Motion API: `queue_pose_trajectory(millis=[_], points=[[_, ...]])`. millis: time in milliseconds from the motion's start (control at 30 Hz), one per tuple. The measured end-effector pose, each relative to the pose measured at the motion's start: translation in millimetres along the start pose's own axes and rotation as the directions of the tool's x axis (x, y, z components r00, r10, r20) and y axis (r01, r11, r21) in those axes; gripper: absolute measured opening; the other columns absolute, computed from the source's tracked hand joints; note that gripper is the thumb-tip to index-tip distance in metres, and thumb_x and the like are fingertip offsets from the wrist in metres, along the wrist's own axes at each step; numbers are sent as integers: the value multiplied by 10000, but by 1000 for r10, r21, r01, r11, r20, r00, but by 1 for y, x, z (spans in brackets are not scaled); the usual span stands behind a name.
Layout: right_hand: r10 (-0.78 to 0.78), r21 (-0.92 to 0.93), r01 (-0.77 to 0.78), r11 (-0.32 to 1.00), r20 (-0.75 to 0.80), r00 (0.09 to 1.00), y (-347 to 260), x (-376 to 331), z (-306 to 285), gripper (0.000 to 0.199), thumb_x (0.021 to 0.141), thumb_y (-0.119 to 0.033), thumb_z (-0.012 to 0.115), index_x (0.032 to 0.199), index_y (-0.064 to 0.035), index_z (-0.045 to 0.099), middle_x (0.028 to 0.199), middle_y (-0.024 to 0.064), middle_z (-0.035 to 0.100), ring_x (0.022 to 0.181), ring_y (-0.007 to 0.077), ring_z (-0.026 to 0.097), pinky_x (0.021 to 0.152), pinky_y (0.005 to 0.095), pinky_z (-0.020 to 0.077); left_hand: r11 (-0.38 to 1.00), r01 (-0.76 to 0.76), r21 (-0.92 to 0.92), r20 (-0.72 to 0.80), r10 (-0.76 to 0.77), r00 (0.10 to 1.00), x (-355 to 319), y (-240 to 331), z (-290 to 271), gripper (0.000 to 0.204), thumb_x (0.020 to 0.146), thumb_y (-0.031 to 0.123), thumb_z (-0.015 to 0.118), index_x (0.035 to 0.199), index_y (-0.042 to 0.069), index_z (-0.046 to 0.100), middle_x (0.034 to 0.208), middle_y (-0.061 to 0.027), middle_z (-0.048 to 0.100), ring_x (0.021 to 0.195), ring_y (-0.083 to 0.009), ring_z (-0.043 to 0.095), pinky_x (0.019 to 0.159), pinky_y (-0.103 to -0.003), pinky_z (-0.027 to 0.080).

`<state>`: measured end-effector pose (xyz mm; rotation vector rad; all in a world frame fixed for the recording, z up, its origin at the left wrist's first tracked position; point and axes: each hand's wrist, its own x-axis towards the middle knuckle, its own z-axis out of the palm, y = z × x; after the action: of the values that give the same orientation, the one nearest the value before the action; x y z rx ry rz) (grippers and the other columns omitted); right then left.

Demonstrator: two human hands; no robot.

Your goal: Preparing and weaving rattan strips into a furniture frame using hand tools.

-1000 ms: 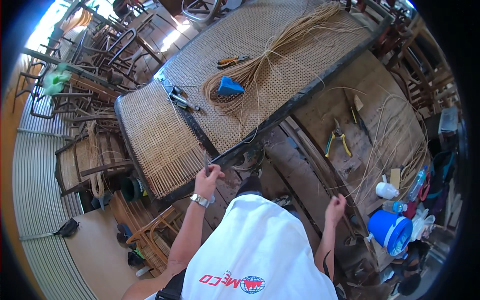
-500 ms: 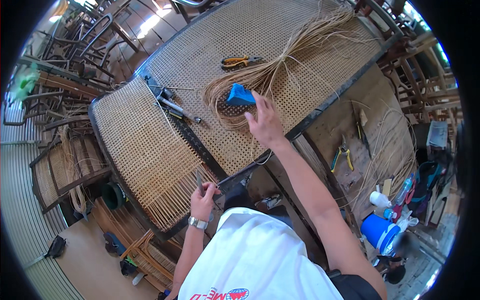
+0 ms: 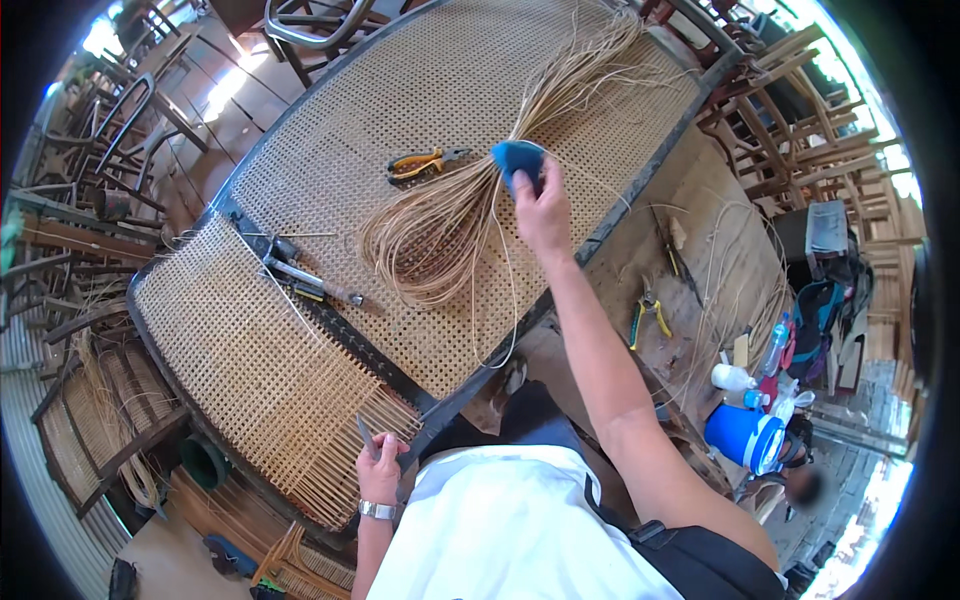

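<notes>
Reaching out over a large woven cane panel [image 3: 330, 170], the right hand [image 3: 541, 208] is closed around a blue cup-shaped object [image 3: 516, 157], fingers wrapped on its lower edge. This object sits at the pinch point of a bundle of cane strands [image 3: 450, 215], which fans toward the far end of the panel and loops back toward the person at the near end.

Left hand [image 3: 378, 473]: low in view, at the near edge of the panel, closed on a small thin metal tool [image 3: 365, 436] that points upward; a wristwatch [image 3: 376, 510] on the wrist.

Panel: dark-framed, in two sections; the near section [image 3: 250, 350] is partly woven, with loose parallel strands at the corner just beside the left hand.

On the panel: orange-handled pliers [image 3: 420, 162], just left of the bundle; a cluster of metal hand tools [image 3: 300, 275] on the crossbar between the two sections.

On the wooden workbench [image 3: 720, 260] to the right: yellow-handled pliers [image 3: 648, 315], loose strands, a white bottle [image 3: 732, 377]; a blue bucket [image 3: 742, 436] below.

Surroundings: stacked chair frames [image 3: 110, 130] at left.
</notes>
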<state>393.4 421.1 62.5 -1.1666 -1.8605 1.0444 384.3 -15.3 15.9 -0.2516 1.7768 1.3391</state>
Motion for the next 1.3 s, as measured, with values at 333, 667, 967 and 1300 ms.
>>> queue_pose_trajectory(millis=[333,667,967,1300], points=[[-461,-308,660,685,519,720,29,-3,125,496,868,-151,639,1330,-135,459,988,181,613,920,327,606,792,419,517,1000,-17,-26,6,17,1000,5,5,43,219,950,277,630,972,60,621,755,-31,661,460,-25,417,411,-189,303],[-180,-403,297,866,302,936,59,60,43,530,837,-114,644,1323,-86,435,950,183,590,923,387,598,864,468,501,995,-14,98,-4,15,1000,4,-19,36,206,970,264,594,975,58,598,780,-53,650,383,-30,361,346,-202,255],[109,-118,-149,982,-296,949,107,-26,-138,439,881,-185,625,1274,-54,481,1001,183,663,903,361,669,784,428,539,989,-73,132,-25,77,997,17,27,63,231,977,263,586,891,48,579,699,-45,627,371,-20,336,330,-197,215],[79,-803,-268,532,-268,960,316,-7,-235,403,807,-177,660,1169,-49,538,1064,209,627,968,404,611,841,490,481,910,-338,239,-87,367,926,93,102,82,263,948,266,625,978,7,654,850,-50,678,750,-112,586,696,-267,455]])
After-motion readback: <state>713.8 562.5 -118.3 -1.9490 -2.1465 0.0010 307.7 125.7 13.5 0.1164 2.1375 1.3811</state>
